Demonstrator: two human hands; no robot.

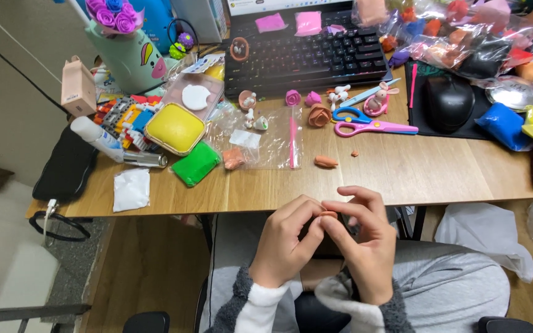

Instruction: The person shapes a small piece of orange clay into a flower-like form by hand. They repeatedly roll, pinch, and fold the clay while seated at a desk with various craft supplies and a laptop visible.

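My left hand (285,243) and my right hand (365,243) meet just below the front edge of the wooden desk (402,176), over my lap. Between their fingertips they pinch a small orange-brown piece of clay (329,214), mostly hidden by the fingers. On the desk straight ahead lies an orange clay lump (326,162), with a tiny crumb (355,153) beside it. A clay rose (319,115) of the same colour sits further back, near pink-and-blue scissors (371,125).
A clear plastic bag (266,139) with a pink stick lies at centre. Green clay (196,163), a yellow clay tub (175,128) and toy blocks (124,117) sit left. Keyboard (306,52), black mouse (449,102) and bags of coloured clay (513,123) fill the back and right.
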